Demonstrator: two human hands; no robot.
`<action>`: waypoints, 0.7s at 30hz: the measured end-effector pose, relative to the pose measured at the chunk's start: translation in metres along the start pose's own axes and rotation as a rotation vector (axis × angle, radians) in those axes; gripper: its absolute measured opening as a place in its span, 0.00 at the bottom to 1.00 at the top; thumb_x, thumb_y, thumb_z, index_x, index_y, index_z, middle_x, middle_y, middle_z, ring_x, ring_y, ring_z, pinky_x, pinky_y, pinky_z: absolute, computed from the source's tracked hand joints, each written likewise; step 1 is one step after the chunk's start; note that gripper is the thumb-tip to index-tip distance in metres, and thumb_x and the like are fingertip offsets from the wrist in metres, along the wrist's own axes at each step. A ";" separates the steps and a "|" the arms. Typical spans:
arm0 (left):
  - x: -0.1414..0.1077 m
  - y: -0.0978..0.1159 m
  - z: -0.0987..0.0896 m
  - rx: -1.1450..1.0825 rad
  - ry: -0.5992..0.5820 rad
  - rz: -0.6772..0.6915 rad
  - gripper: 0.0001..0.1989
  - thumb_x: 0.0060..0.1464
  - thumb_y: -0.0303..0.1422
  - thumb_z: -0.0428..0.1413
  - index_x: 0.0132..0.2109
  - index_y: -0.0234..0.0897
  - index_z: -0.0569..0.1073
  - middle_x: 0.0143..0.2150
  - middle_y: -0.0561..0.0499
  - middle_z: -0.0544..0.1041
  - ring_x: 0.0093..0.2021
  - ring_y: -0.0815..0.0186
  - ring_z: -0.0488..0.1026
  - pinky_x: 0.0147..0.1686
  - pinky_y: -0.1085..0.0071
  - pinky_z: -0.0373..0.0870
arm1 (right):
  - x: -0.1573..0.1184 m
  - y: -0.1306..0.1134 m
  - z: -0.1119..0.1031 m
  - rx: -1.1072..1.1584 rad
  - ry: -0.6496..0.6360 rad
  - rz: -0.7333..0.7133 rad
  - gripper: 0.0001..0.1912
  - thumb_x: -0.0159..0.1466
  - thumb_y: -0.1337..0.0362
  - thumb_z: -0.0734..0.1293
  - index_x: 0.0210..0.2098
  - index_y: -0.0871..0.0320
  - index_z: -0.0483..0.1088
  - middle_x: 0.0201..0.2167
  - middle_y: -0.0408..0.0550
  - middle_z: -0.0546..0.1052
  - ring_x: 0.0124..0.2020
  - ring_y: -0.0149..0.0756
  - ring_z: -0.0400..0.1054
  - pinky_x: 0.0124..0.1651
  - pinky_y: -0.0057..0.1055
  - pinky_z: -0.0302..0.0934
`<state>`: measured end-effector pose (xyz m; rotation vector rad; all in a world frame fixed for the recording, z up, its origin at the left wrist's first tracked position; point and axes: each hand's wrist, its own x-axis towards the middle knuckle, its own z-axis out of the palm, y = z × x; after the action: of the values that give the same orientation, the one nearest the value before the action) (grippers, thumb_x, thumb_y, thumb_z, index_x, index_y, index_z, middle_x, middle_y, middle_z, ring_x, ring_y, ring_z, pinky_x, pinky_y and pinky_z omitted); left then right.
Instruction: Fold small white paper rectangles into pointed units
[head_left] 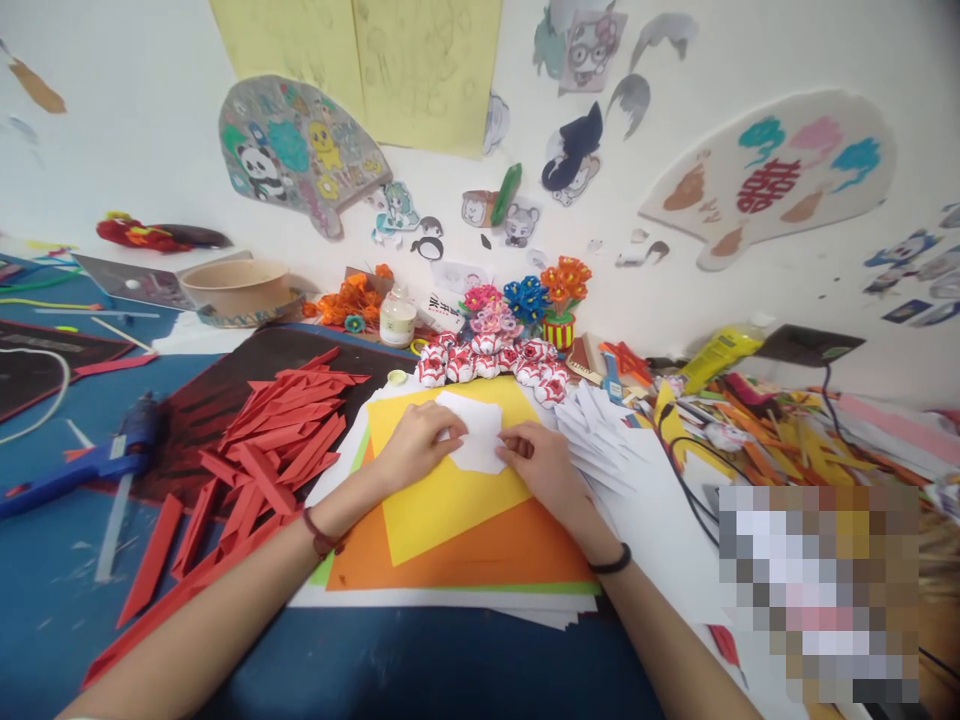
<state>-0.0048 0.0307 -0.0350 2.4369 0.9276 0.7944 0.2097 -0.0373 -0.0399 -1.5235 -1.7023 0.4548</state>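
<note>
A small white paper [480,425] with angled corners is held between my two hands above a yellow sheet [420,520]. My left hand [420,443] pinches its left edge, and my right hand [536,460] pinches its right edge. Under the yellow sheet are an orange sheet [480,560], a green one and white sheets. Folded red paper strips [277,450] lie piled to the left of my left hand. Folded white strips [600,430] lie to the right of my right hand.
A blue glue gun [105,465] lies at the left. Red-and-white folded pieces [487,360] and flower decorations [525,300] stand behind the sheets. Paper scraps [795,430], a black cable and a yellow bottle [724,350] are at the right.
</note>
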 end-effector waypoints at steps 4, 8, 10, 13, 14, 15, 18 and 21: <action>0.001 0.001 -0.001 -0.027 -0.010 -0.033 0.04 0.55 0.28 0.60 0.38 0.40 0.79 0.36 0.52 0.79 0.38 0.63 0.69 0.40 0.68 0.63 | 0.005 0.007 0.002 0.046 0.000 0.090 0.04 0.52 0.71 0.72 0.29 0.59 0.77 0.22 0.43 0.75 0.22 0.32 0.65 0.28 0.28 0.59; 0.002 0.000 -0.002 -0.068 -0.008 -0.046 0.03 0.55 0.29 0.61 0.37 0.41 0.80 0.35 0.52 0.80 0.36 0.63 0.69 0.40 0.67 0.63 | 0.005 0.006 0.003 0.068 0.003 0.114 0.03 0.55 0.68 0.71 0.31 0.59 0.78 0.22 0.43 0.74 0.23 0.32 0.65 0.28 0.29 0.58; 0.002 -0.001 -0.001 -0.054 -0.002 -0.029 0.03 0.55 0.29 0.61 0.37 0.41 0.80 0.35 0.52 0.80 0.37 0.63 0.69 0.42 0.66 0.63 | 0.004 0.004 0.002 0.070 0.011 0.091 0.03 0.57 0.67 0.71 0.31 0.59 0.78 0.22 0.43 0.74 0.23 0.32 0.64 0.28 0.29 0.58; 0.001 -0.003 0.001 -0.028 -0.002 0.030 0.05 0.56 0.29 0.60 0.39 0.41 0.79 0.36 0.52 0.80 0.38 0.63 0.70 0.44 0.65 0.63 | 0.002 0.003 0.001 0.069 0.022 0.056 0.03 0.57 0.67 0.70 0.31 0.58 0.77 0.24 0.43 0.74 0.24 0.32 0.64 0.29 0.30 0.58; 0.001 -0.004 0.001 -0.025 -0.006 0.057 0.06 0.57 0.28 0.59 0.41 0.40 0.79 0.37 0.51 0.80 0.38 0.62 0.70 0.44 0.65 0.63 | 0.001 0.003 0.001 0.072 0.023 0.050 0.02 0.57 0.67 0.70 0.31 0.58 0.77 0.24 0.44 0.74 0.24 0.33 0.64 0.29 0.30 0.58; 0.000 -0.004 0.001 -0.022 -0.008 0.083 0.06 0.58 0.28 0.58 0.42 0.40 0.79 0.38 0.51 0.80 0.39 0.62 0.70 0.44 0.64 0.63 | 0.000 0.003 0.001 0.073 0.026 0.047 0.02 0.57 0.68 0.70 0.31 0.58 0.77 0.25 0.44 0.74 0.25 0.33 0.65 0.29 0.30 0.58; -0.002 -0.003 0.001 0.009 0.005 0.137 0.09 0.60 0.27 0.55 0.43 0.39 0.79 0.39 0.49 0.80 0.40 0.61 0.70 0.42 0.64 0.64 | -0.001 0.004 0.001 0.048 0.036 0.022 0.02 0.58 0.69 0.70 0.30 0.58 0.77 0.26 0.45 0.76 0.26 0.34 0.66 0.30 0.30 0.59; -0.004 -0.001 0.001 0.061 0.012 0.161 0.10 0.62 0.27 0.53 0.44 0.39 0.79 0.39 0.48 0.80 0.39 0.62 0.68 0.41 0.64 0.64 | -0.003 0.003 0.001 -0.013 0.051 -0.046 0.04 0.59 0.71 0.70 0.30 0.57 0.77 0.27 0.45 0.77 0.28 0.35 0.68 0.32 0.31 0.60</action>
<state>-0.0069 0.0282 -0.0374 2.5877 0.7778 0.8472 0.2106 -0.0394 -0.0434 -1.4898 -1.7000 0.3792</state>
